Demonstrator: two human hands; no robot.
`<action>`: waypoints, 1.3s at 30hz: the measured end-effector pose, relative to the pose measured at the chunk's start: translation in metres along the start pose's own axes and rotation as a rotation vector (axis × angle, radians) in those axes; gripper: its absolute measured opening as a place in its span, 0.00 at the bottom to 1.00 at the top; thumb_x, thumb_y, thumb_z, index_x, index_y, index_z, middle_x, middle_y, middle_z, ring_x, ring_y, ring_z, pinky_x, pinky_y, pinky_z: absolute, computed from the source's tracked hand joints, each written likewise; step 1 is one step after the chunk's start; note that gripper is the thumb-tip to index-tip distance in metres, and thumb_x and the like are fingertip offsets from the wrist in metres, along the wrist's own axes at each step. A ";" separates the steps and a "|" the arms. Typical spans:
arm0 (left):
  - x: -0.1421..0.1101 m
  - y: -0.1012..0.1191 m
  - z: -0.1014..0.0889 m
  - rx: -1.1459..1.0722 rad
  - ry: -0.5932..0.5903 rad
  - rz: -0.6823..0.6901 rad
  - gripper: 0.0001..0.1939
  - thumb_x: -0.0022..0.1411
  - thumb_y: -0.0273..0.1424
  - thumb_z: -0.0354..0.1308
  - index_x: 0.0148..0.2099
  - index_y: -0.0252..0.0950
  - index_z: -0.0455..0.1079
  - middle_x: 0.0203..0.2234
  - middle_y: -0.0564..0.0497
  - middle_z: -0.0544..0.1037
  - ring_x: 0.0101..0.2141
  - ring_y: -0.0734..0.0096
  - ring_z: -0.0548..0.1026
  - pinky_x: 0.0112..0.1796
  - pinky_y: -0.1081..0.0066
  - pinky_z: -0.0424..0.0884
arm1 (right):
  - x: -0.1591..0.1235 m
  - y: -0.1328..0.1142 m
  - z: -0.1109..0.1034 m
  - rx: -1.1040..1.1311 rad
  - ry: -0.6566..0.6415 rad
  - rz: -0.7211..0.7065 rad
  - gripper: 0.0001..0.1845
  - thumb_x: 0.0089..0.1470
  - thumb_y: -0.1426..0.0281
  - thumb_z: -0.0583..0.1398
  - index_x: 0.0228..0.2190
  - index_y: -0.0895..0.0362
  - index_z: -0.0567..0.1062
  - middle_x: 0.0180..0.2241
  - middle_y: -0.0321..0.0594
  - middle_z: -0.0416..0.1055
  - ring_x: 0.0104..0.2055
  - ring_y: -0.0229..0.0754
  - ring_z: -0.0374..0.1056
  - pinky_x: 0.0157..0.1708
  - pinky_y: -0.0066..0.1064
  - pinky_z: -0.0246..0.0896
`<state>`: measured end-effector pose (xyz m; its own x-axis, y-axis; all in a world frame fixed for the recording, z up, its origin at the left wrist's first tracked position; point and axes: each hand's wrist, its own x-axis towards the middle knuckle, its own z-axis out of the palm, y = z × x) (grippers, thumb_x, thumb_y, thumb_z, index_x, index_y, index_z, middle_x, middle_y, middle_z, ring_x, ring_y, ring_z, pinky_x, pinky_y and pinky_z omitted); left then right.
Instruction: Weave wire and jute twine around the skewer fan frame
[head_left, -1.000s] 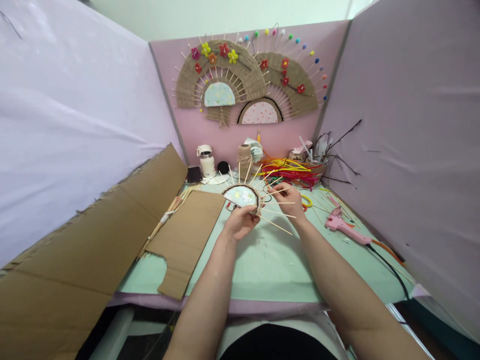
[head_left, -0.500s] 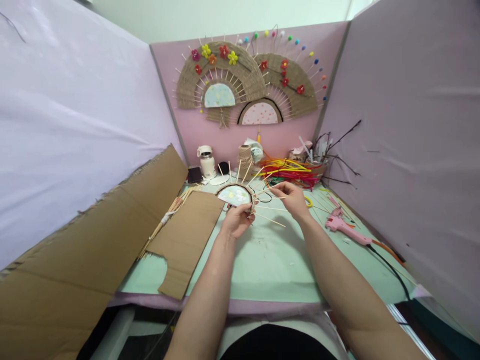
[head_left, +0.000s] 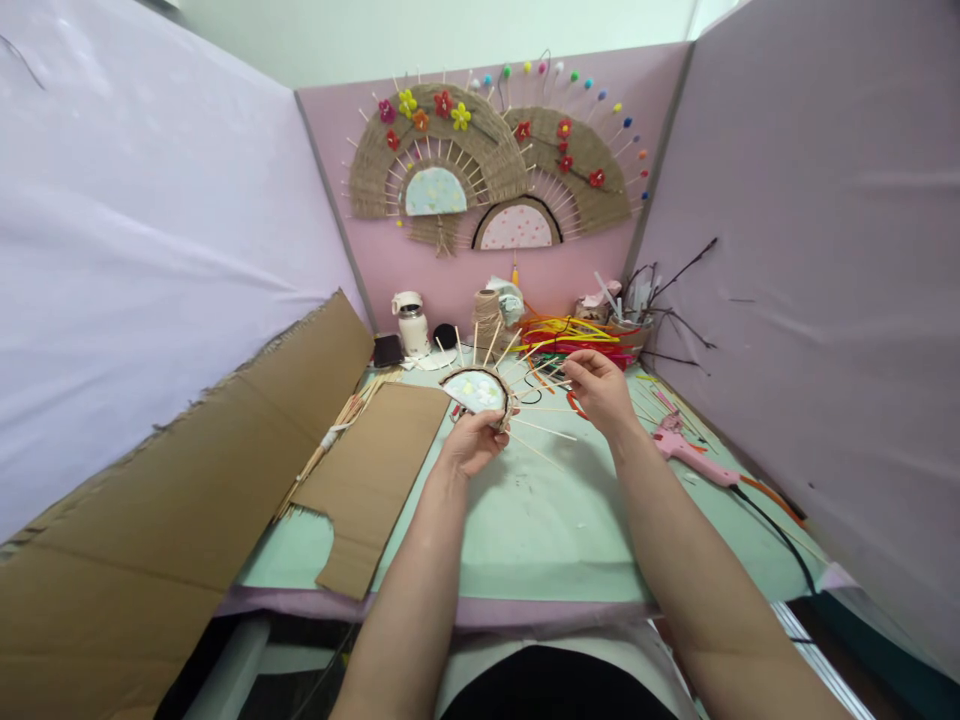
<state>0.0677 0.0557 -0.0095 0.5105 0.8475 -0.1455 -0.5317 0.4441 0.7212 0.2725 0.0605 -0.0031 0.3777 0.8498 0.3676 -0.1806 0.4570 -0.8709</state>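
Note:
A small fan piece (head_left: 474,388) is held up over the table, a half-round with pale floral cloth, a dark edge and a brown rim. Thin wooden sticks (head_left: 546,430) spread out from that rim like rays. My left hand (head_left: 475,443) grips the lower right end of the half-round, thumb on its front and fingers behind. To the right of the piece, by the outer ends of the sticks, my right hand (head_left: 600,388) is closed in a pinch. Whatever its fingertips hold is too fine to make out.
Cut cardboard (head_left: 386,460) and bundled sticks (head_left: 330,437) lie at left. A pink glue gun (head_left: 694,455) with a black cord lies at right. Behind stand a twine spool (head_left: 487,318), a white bottle (head_left: 412,325), coloured pipe cleaners (head_left: 581,338) and twigs (head_left: 679,318). Finished fans (head_left: 442,140) hang on the back wall.
My right hand has moved a little to the right and up, away from the sticks it was among. The fan piece in my left hand has shifted slightly right.

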 end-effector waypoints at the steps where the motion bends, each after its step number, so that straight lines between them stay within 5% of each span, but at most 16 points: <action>1: -0.001 0.000 0.001 0.006 -0.012 -0.006 0.10 0.44 0.21 0.62 0.33 0.30 0.71 0.27 0.46 0.77 0.20 0.81 0.67 0.20 0.80 0.57 | 0.001 0.002 -0.001 -0.037 0.009 0.005 0.12 0.38 0.65 0.66 0.27 0.55 0.72 0.24 0.33 0.68 0.25 0.34 0.63 0.26 0.27 0.58; 12: -0.008 0.004 0.003 -0.014 -0.046 -0.055 0.07 0.49 0.25 0.60 0.34 0.30 0.72 0.26 0.48 0.77 0.20 0.80 0.68 0.24 0.76 0.64 | -0.003 0.009 0.003 -0.405 -0.168 -0.049 0.10 0.41 0.64 0.65 0.25 0.58 0.78 0.28 0.40 0.74 0.31 0.40 0.66 0.33 0.32 0.60; 16: -0.007 0.003 0.007 -0.041 -0.012 -0.079 0.09 0.55 0.31 0.57 0.34 0.30 0.72 0.23 0.47 0.76 0.19 0.79 0.68 0.23 0.76 0.65 | -0.007 0.012 0.010 -0.467 -0.152 -0.090 0.11 0.42 0.63 0.64 0.24 0.58 0.77 0.25 0.39 0.73 0.28 0.39 0.65 0.31 0.32 0.59; 20: -0.006 -0.004 0.012 -0.047 0.029 -0.078 0.07 0.53 0.27 0.57 0.36 0.31 0.72 0.25 0.47 0.77 0.25 0.74 0.73 0.26 0.75 0.68 | -0.009 0.021 0.018 -0.483 -0.107 -0.128 0.11 0.43 0.62 0.63 0.24 0.58 0.76 0.25 0.39 0.72 0.27 0.39 0.64 0.29 0.31 0.58; 39: -0.009 -0.002 0.010 0.058 -0.095 -0.020 0.16 0.49 0.26 0.62 0.43 0.31 0.72 0.32 0.45 0.79 0.24 0.77 0.72 0.24 0.78 0.65 | -0.010 0.025 0.017 -0.520 -0.020 -0.108 0.13 0.43 0.59 0.63 0.22 0.57 0.73 0.19 0.35 0.67 0.21 0.36 0.58 0.23 0.28 0.53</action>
<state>0.0710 0.0443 -0.0027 0.5836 0.8062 -0.0975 -0.4823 0.4406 0.7571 0.2485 0.0683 -0.0223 0.3513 0.8120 0.4661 0.3347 0.3560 -0.8725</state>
